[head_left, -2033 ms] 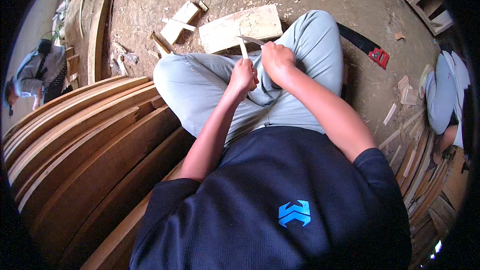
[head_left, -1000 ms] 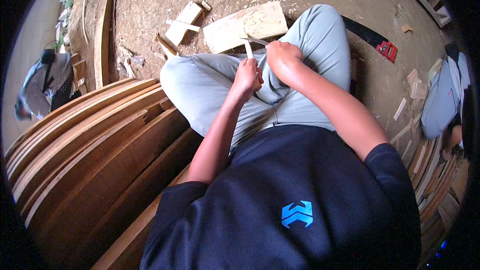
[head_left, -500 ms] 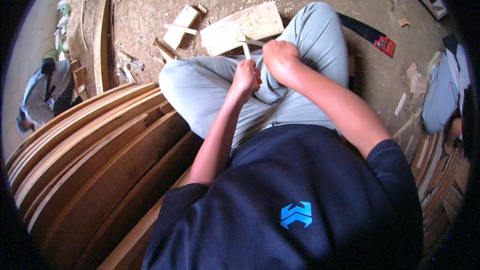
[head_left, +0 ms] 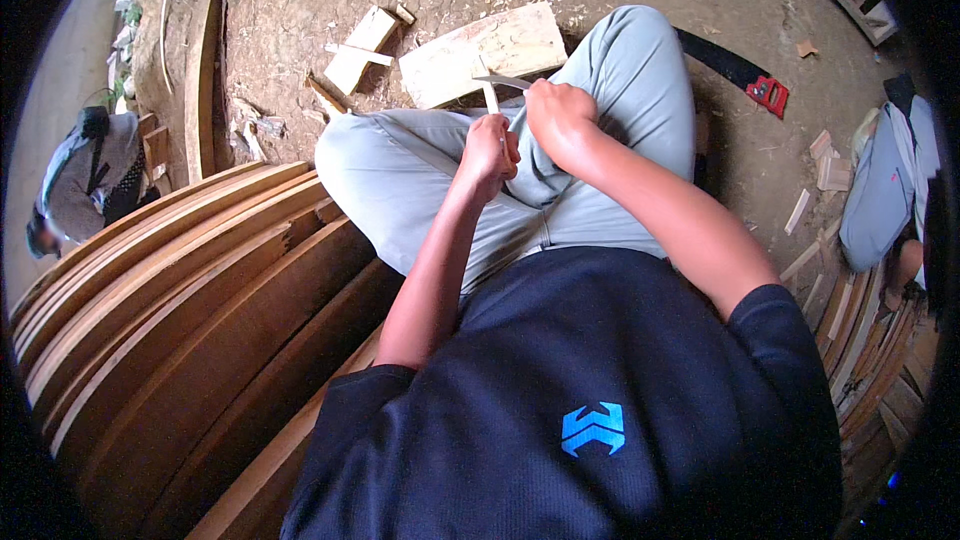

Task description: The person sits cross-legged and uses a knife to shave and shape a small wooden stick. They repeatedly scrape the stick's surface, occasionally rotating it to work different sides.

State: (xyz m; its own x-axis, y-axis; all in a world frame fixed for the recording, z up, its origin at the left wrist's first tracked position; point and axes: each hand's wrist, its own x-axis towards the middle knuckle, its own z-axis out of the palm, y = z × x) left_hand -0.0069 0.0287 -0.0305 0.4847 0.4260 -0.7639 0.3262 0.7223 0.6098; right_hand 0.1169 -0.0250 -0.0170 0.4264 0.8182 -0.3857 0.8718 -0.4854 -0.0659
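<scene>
My left hand (head_left: 489, 152) is closed round a slim pale wood stick (head_left: 490, 98), whose upper end sticks out past the fingers. In my right hand (head_left: 560, 112) is a knife; its handle is hidden in the fist. The curved metal blade (head_left: 505, 81) points left and lies across the stick near its top. Both hands are over my lap, between my bent knees. Just beyond them a thick pale wood block (head_left: 485, 52) lies on the ground, with the stick's tip in front of its near edge.
Left of the block lie small crossed wood pieces (head_left: 362, 52). A handsaw with a red handle (head_left: 767, 97) is beyond my right knee. Stacked boards (head_left: 200, 290) fill my left side. Another person (head_left: 90, 180) is at far left; grey-clothed legs (head_left: 880, 190) show at far right.
The knife blade has shifted slightly up and left along the stick, and more of it shows. Both hands keep their grip and have hardly moved.
</scene>
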